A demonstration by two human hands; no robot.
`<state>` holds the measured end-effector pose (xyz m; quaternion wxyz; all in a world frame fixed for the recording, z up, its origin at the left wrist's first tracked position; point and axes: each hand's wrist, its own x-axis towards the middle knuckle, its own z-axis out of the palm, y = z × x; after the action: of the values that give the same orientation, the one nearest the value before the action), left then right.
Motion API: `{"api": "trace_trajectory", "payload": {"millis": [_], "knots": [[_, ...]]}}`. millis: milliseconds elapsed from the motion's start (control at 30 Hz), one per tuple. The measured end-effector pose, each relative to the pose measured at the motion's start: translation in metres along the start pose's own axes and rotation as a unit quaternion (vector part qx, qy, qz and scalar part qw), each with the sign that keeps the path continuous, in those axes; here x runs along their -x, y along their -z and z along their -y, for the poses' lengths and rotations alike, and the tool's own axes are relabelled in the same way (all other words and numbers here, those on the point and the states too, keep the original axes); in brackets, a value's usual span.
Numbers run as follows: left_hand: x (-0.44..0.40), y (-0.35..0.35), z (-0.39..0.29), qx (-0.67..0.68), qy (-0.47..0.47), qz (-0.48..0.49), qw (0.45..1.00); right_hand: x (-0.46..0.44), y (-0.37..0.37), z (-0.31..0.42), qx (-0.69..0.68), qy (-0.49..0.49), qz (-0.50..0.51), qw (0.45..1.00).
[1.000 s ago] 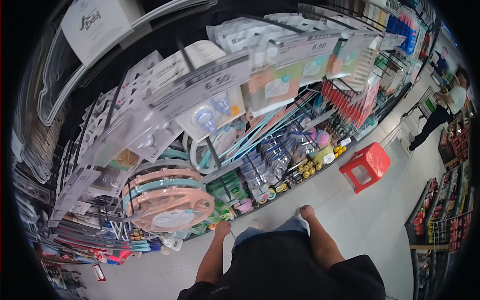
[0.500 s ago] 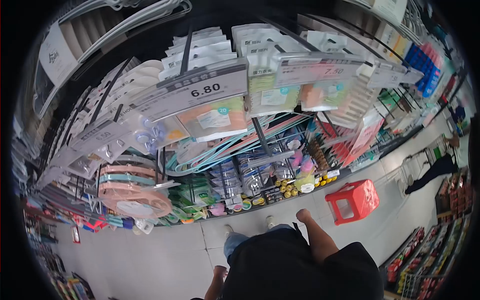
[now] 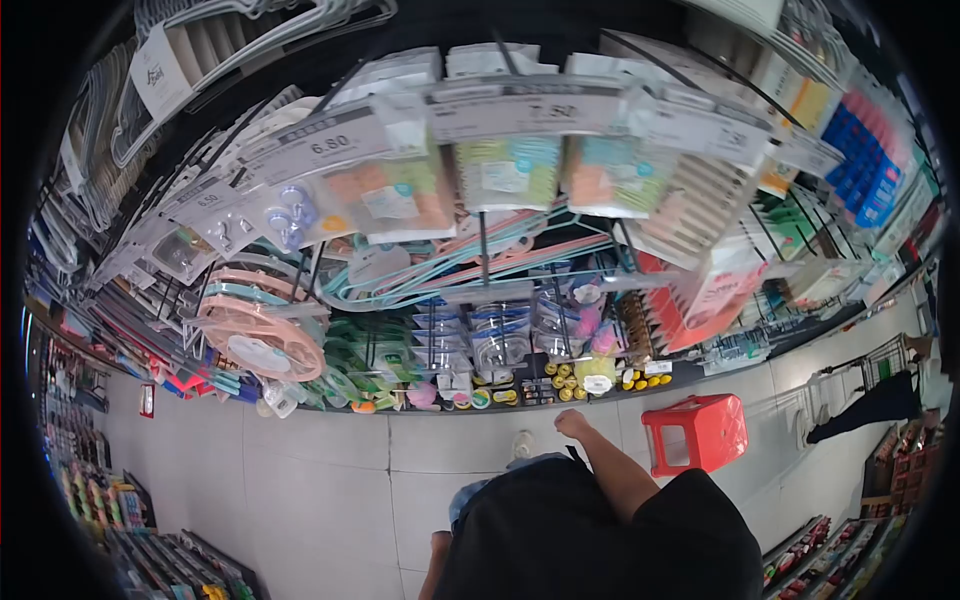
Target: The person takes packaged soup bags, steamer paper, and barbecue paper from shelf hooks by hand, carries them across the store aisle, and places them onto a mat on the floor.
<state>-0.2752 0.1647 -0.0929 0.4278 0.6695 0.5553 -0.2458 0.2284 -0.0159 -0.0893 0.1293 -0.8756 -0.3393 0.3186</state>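
Observation:
My right hand (image 3: 572,424) hangs in front of my body above the floor, its fingers curled in, with nothing visible in it. It is nearest to the yellow-capped goods on the lowest display row and the red plastic stool (image 3: 695,433). My left hand (image 3: 440,543) hangs low beside my dark top, mostly cut off by it, and its fingers cannot be made out. Neither hand touches the display. In front of me hang packs of clothes pegs (image 3: 508,172), pink and teal hangers (image 3: 470,262) and round pink racks (image 3: 262,330).
Price labels (image 3: 330,143) run along the hook fronts. White hangers (image 3: 215,70) hang at the upper left. A person in dark trousers (image 3: 865,408) stands beside a wire cart (image 3: 885,355) at the right. Other stocked shelves (image 3: 180,560) stand behind on both sides.
My view has shifted, so the price labels and peg packs appear further left. My right hand now appears further left and slightly higher, and less of my left hand shows.

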Motion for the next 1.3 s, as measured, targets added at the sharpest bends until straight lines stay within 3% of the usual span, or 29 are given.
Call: {"api": "trace_trajectory", "payload": {"millis": [100,167,200,233,300,333,433,500,533,567,600,633,667,700,767,833,967,1000,1100,1167,1267,1300], "knots": [[-0.01,0.008,0.011,0.184,0.076,0.071,0.977,0.017,-0.004,-0.011,-0.06,-0.03,-0.024,0.997],[-0.02,0.008,0.016,0.217,0.083,0.105,0.967,0.04,-0.01,-0.021,-0.028,-0.029,-0.028,0.999],[-0.02,0.003,0.017,-0.021,-0.095,0.103,0.99,0.053,-0.01,-0.028,0.007,-0.029,-0.03,0.999],[-0.02,-0.002,0.019,-0.258,-0.253,0.015,0.932,0.066,-0.01,-0.038,0.046,-0.028,-0.031,0.998],[-0.007,-0.025,0.007,0.01,-0.117,0.007,0.993,0.093,-0.011,-0.06,0.005,-0.051,0.009,0.999],[0.009,-0.031,-0.007,0.143,-0.041,0.004,0.989,0.107,-0.016,-0.072,-0.016,-0.063,0.03,0.997],[0.066,-0.069,-0.033,0.224,0.021,-0.061,0.972,0.155,-0.037,-0.116,0.132,0.023,-0.025,0.991],[0.062,-0.11,-0.012,-0.045,-0.081,0.008,0.996,0.198,-0.024,-0.126,-0.001,-0.11,0.017,0.994],[0.058,-0.136,0.008,-0.179,-0.131,0.042,0.974,0.219,-0.015,-0.128,-0.069,-0.175,0.037,0.981],[0.068,-0.156,0.024,-0.289,-0.22,0.031,0.931,0.237,-0.01,-0.133,-0.051,-0.189,0.027,0.98],[0.102,-0.166,0.015,-0.31,-0.166,-0.024,0.936,0.255,-0.008,-0.142,-0.035,-0.203,0.017,0.978],[0.109,-0.182,0.028,-0.385,-0.205,0.002,0.9,0.269,-0.004,-0.15,-0.019,-0.214,0.006,0.977],[0.118,-0.191,0.034,-0.347,-0.133,0.059,0.926,0.28,0.001,-0.157,-0.038,-0.227,-0.007,0.973],[0.128,-0.207,0.059,-0.235,-0.278,-0.044,0.93,0.291,0.004,-0.167,-0.057,-0.241,-0.02,0.969],[0.143,-0.225,0.059,-0.097,-0.119,-0.019,0.988,0.318,0.004,-0.197,-0.121,-0.281,-0.071,0.949],[0.143,-0.235,0.07,-0.037,-0.039,-0.013,0.998,0.318,-0.004,-0.228,-0.206,-0.318,-0.15,0.913],[0.127,-0.22,0.032,-0.264,-0.049,0.117,0.956,0.325,0.024,-0.242,-0.082,-0.311,-0.244,0.915],[0.118,-0.215,0.022,-0.284,-0.04,0.141,0.947,0.32,0.031,-0.252,-0.109,-0.307,-0.284,0.902],[0.087,-0.196,-0.023,-0.118,0.087,0.167,0.975,0.303,0.056,-0.292,-0.216,-0.279,-0.393,0.849],[0.074,-0.197,-0.045,-0.324,-0.147,0.062,0.933,0.293,0.103,-0.308,-0.324,-0.242,-0.451,0.796],[0.073,-0.218,-0.101,-0.379,-0.166,-0.039,0.91,0.27,0.166,-0.373,-0.372,-0.2,-0.479,0.77],[0.073,-0.232,-0.12,-0.409,-0.179,-0.021,0.895,0.263,0.189,-0.4,-0.372,-0.203,-0.481,0.768]]}}
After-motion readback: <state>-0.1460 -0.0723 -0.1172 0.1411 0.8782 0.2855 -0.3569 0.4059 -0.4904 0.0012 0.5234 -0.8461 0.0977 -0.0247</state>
